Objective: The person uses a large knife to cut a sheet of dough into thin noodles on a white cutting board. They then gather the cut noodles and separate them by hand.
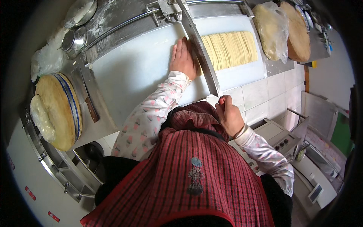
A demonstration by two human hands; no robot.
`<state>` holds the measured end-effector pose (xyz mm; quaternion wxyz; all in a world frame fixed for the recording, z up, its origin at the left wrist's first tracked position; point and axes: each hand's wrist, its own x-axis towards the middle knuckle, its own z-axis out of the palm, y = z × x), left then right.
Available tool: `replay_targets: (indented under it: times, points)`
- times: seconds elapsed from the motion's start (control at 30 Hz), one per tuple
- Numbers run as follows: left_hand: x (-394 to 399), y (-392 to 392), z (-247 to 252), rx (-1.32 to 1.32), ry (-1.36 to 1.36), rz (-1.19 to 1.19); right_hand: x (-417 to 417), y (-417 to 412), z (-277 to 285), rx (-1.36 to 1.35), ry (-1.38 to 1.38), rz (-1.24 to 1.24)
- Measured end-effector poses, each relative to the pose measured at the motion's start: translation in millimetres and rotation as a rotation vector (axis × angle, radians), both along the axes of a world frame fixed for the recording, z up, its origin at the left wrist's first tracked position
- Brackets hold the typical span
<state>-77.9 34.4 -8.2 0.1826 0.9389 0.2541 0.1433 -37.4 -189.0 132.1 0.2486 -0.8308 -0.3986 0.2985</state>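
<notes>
My right hand (pixel 230 116) grips the red handle of a long noodle-cutting blade (pixel 202 54), whose far end meets a metal slide mount (pixel 170 7) on a rail. Flat against the blade's left side, my left hand (pixel 184 58) is pressed down with its fingers pointing away from me. A narrow bit of folded dough shows between that hand and the blade; the hand hides most of it. On the blade's right side, a row of thin cut noodles (pixel 231 51) lies on the white cutting board (pixel 127 71).
A cleaver (pixel 92 109) with a wooden handle lies left of the board, beside stacked round wooden boards (pixel 56 113) topped by plastic-wrapped dough (pixel 42 119). Metal bowls (pixel 80 12) stand at the far left. Bagged dough (pixel 269 31) and another round board (pixel 296 34) sit at the right.
</notes>
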Motion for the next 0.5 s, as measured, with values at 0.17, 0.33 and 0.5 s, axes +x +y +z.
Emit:
replay_targets:
  times: [0.17,0.33,0.5]
  points:
    - [-2.7,-2.1,5.9,0.033,0.116,-0.023,-6.5,-13.8,-50.6,0.005,0.024,-0.069]
    - [-3.3,-2.2,8.6,0.055,0.095,-0.015,-2.9,-13.2,-49.4,0.066,0.018,-0.073]
    - [-1.7,0.2,6.5,-0.009,-0.058,0.004,5.8,-16.7,-49.8,0.027,-0.059,-0.077]
